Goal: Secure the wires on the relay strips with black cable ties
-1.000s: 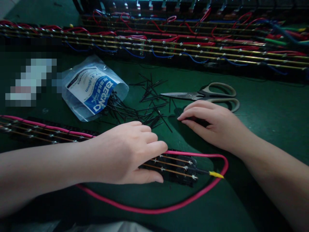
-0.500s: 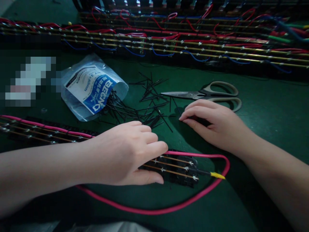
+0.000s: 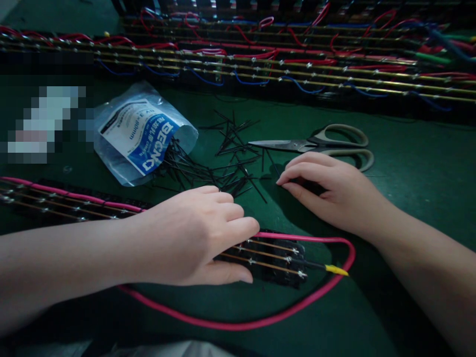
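Note:
My left hand [image 3: 208,238] is wrapped over a black terminal strip [image 3: 282,270] with brass rods along it, and its fingers also press on the red cable [image 3: 238,326]. The cable runs along the strip's far edge, loops round its right end and comes back beneath my wrist. My right hand [image 3: 327,191] is closed in a pinch at the end of a thin black cable tie [image 3: 272,162], just left of the scissors' handles. Several more cable ties [image 3: 226,173] lie loose, spilling from a clear plastic bag [image 3: 145,136] with a blue and white label.
Scissors [image 3: 305,144] lie on the green table [image 3: 416,188], blades to the left. A yellow-tipped black lead [image 3: 335,269] sticks out from the strip's right end. Long wired assemblies [image 3: 253,64] with red and blue wires span the back. A blurred patch covers the left.
Both hands keep the same places and grips. The view has shifted very slightly; otherwise nothing visibly differs.

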`<state>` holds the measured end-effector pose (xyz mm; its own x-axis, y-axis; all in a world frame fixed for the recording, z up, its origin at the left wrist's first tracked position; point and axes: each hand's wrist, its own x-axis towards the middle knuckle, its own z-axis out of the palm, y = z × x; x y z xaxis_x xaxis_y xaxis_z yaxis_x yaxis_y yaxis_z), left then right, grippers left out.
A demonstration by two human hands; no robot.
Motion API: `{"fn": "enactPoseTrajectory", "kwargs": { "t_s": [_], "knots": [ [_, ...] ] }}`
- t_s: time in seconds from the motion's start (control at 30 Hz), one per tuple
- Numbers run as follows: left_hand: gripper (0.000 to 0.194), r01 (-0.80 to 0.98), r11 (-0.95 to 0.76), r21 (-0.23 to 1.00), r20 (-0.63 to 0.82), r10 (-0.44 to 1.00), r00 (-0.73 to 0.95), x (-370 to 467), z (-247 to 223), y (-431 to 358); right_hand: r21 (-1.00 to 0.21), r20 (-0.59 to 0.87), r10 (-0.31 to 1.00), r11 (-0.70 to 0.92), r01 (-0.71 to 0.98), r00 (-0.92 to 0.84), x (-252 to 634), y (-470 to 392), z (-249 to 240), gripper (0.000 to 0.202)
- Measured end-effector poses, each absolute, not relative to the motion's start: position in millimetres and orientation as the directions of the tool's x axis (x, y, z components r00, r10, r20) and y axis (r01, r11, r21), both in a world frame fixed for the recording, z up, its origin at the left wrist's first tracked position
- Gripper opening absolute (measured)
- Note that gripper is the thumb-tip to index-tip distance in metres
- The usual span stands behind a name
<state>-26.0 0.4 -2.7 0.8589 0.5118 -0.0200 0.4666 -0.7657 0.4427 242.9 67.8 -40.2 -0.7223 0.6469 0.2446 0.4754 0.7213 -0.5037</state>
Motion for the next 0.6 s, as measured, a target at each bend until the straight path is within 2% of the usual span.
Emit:
{"fn": "enactPoseTrajectory", "kwargs": {
  "t_s": [0.6],
  "knots": [
    [0.037,0.477,-0.762,0.437,-0.048,0.51,0.859,-25.4,0.1,0.6,-0.534,0.213,0.669,0.69,0.489,-0.712,241.5,67.4,-37.1,0.012]
  ]
}}
